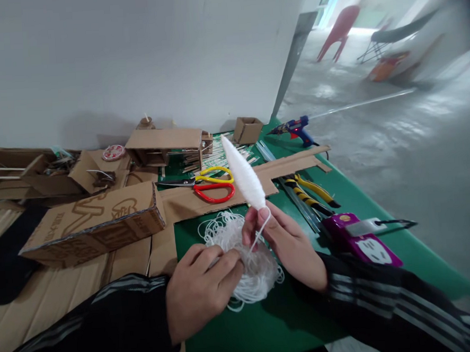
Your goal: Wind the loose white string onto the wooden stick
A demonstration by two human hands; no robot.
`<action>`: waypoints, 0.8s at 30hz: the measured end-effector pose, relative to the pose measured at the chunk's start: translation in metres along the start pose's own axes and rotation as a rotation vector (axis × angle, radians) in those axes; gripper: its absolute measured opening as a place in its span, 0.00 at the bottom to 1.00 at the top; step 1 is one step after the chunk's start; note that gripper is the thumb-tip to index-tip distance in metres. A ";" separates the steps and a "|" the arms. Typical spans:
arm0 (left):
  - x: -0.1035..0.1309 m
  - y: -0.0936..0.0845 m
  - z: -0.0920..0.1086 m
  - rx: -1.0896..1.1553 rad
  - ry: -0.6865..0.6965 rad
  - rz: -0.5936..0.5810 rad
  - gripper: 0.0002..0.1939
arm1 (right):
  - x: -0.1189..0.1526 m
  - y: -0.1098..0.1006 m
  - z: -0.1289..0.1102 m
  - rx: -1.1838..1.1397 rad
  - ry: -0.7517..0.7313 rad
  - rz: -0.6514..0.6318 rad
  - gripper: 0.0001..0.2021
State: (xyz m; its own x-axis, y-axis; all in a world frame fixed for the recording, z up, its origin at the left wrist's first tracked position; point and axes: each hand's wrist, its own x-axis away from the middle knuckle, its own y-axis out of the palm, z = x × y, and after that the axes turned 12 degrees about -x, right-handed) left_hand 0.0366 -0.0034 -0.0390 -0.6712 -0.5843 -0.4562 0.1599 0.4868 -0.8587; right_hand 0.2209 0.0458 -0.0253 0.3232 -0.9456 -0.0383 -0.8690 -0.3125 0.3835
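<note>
My right hand [289, 239] pinches the lower end of a white cord-wrapped spindle [245, 176], which tapers to a point at its upper left. A strand of white cord runs from the spindle's base down toward my left hand [207, 284]. The fingers of that hand are curled closed around the cord, with their tips partly hidden. Beneath both hands lies a loose heap of white cord [261, 280] on the green tabletop [229, 338]. Scissors [215, 185] with one yellow and one red handle rest on a cardboard strip behind the spindle.
Left of the hands is a long cardboard box [98, 221]. Yellow-and-black pliers [311, 192], a purple power strip [360, 242] with a plug and a blue glue gun [296, 130] sit on the right. Thin sticks [194, 160] and a cardboard structure [163, 140] are near the wall.
</note>
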 end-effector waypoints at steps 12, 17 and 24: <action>-0.001 -0.001 -0.004 0.028 0.091 0.022 0.07 | 0.000 -0.003 -0.001 0.045 -0.035 0.041 0.12; -0.001 -0.006 -0.001 0.180 -0.007 -0.091 0.16 | 0.000 -0.005 -0.006 0.014 -0.064 0.033 0.12; -0.014 -0.028 -0.011 0.672 -0.485 -0.253 0.14 | 0.004 -0.007 -0.009 -0.051 -0.025 0.012 0.13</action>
State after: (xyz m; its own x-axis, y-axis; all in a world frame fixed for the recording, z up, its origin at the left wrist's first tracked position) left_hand 0.0338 -0.0017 -0.0061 -0.3861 -0.9101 -0.1504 0.5437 -0.0928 -0.8341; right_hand 0.2318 0.0452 -0.0194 0.3027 -0.9515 -0.0557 -0.8526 -0.2964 0.4303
